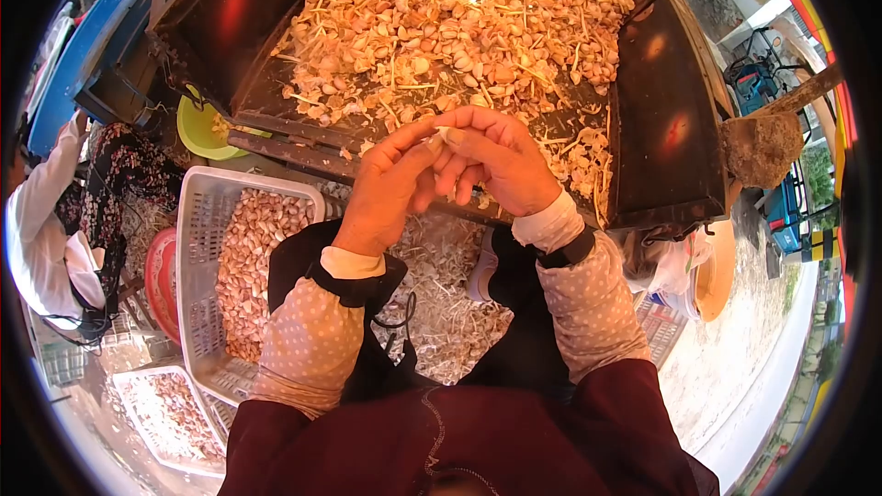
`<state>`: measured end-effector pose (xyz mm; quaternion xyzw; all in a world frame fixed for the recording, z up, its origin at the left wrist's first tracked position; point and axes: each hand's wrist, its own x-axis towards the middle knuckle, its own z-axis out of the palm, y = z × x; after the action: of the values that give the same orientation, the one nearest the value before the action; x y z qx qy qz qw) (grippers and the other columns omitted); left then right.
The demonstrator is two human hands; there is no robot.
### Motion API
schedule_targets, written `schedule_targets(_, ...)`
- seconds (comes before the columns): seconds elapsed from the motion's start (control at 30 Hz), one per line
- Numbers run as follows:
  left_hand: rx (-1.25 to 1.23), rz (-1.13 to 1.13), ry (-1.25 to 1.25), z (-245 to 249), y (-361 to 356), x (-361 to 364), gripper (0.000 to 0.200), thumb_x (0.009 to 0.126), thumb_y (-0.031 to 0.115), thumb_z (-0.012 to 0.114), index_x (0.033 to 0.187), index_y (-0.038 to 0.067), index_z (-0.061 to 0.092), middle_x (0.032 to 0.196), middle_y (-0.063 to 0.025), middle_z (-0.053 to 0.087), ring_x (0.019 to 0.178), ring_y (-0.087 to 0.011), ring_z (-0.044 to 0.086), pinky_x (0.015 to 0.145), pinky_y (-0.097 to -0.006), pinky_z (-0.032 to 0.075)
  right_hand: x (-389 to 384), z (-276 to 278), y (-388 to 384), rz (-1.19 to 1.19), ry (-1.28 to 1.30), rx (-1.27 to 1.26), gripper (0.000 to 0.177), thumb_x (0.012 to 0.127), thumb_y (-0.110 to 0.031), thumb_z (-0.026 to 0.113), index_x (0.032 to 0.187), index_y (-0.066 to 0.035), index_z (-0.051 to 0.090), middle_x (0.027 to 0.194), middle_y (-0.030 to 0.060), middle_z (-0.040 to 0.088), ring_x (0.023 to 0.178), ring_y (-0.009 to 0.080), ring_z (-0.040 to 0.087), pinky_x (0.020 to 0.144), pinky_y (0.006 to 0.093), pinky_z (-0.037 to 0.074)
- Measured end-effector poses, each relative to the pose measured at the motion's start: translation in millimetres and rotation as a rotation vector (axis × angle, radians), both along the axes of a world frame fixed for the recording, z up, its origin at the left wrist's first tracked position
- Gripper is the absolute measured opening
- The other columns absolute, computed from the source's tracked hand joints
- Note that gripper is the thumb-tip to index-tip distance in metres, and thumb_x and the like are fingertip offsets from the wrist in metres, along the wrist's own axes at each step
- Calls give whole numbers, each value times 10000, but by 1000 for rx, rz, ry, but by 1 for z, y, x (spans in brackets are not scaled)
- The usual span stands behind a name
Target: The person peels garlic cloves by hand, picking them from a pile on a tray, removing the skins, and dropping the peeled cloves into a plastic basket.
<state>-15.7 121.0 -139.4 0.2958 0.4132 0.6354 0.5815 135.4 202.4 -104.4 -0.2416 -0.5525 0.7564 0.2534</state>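
My left hand (pixel 388 186) and my right hand (pixel 507 154) meet fingertip to fingertip in the middle of the head view, just over the near edge of a dark work table. Pinched between them is a small pale garlic clove (pixel 444 133), mostly covered by the fingers. Both hands are closed around it, thumbs and forefingers together. Beyond them, a broad heap of garlic cloves (pixel 469 18), mixed with dry skins and stalks, covers the table. Bits of loose skin (pixel 583 165) lie by the right hand.
At left stands a white plastic crate (pixel 197 248) of cloves, with a second white crate (pixel 129 390) further down. A green bowl (pixel 197 133) and a red basin (pixel 161 285) sit nearby. Another person's sleeve (pixel 41 193) shows at far left. Garlic skins (pixel 441 303) litter the ground.
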Motion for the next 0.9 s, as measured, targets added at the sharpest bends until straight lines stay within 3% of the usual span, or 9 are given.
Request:
schedule_targets(0.07, 41, -95, -114, 7, -2, -2, 327, 963, 189, 591, 1226, -5, 615, 730, 36, 589, 490, -20, 437, 424, -167, 309, 4, -4, 3, 172, 175, -206, 257, 989, -145, 512, 1164, 40, 548, 849, 97, 666, 640, 149, 673, 526, 233, 543)
schedule_targets(0.2, 7, -57, -110, 2, -2, -6, 313, 948, 194, 627, 1187, -9, 629, 711, 41, 577, 476, -20, 424, 418, -169, 297, -3, -7, -3, 91, 155, -179, 267, 997, -154, 498, 1176, 38, 542, 817, 96, 661, 605, 152, 666, 493, 226, 531)
schedule_targets(0.3, -11, 18, -32, 2, -5, -5, 236, 938, 170, 639, 1093, -6, 662, 672, 42, 567, 471, -14, 418, 420, -170, 290, -4, -6, -3, 89, 54, -32, 283, 997, -174, 515, 1184, 38, 540, 821, 94, 662, 612, 154, 671, 491, 225, 533)
schedule_targets(0.37, 15, 133, 336, 7, -7, -5, 177, 928, 152, 652, 1004, -6, 675, 629, 40, 554, 477, -8, 423, 427, -170, 287, -4, -11, 2, -12, -154, 258, 288, 993, -182, 536, 1173, 43, 550, 845, 96, 664, 637, 162, 678, 507, 236, 543)
schedule_targets(0.47, 65, 165, 311, 4, -7, -2, 136, 902, 123, 685, 924, -12, 678, 617, 28, 559, 452, -25, 429, 416, -177, 302, -6, -11, -2, -33, 37, 30, 280, 985, -186, 559, 1135, 49, 572, 855, 93, 666, 652, 162, 682, 522, 240, 550)
schedule_targets(0.6, 87, 175, 353, 1, -7, -3, 129, 914, 111, 664, 927, -17, 668, 657, 6, 583, 465, -28, 440, 416, -178, 302, -10, -9, -3, -66, 16, 25, 210, 970, -135, 566, 1068, 51, 585, 854, 105, 671, 667, 171, 691, 551, 248, 570)
schedule_targets(0.77, 28, 31, -85, -1, -4, -12, 175, 954, 99, 576, 1034, -42, 641, 753, -54, 626, 463, -33, 440, 403, -165, 294, -11, -14, -5, -132, 62, -18, 160, 947, -85, 576, 1033, 49, 582, 833, 121, 675, 650, 174, 690, 550, 255, 578)
schedule_targets(0.9, 50, 29, -141, 6, -7, -12, 221, 945, 90, 557, 1101, -40, 644, 797, -52, 629, 489, -42, 450, 429, -176, 313, -11, -5, -8, -177, 112, -18, 138, 933, -59, 580, 1020, 49, 577, 803, 128, 676, 624, 191, 692, 521, 260, 580)
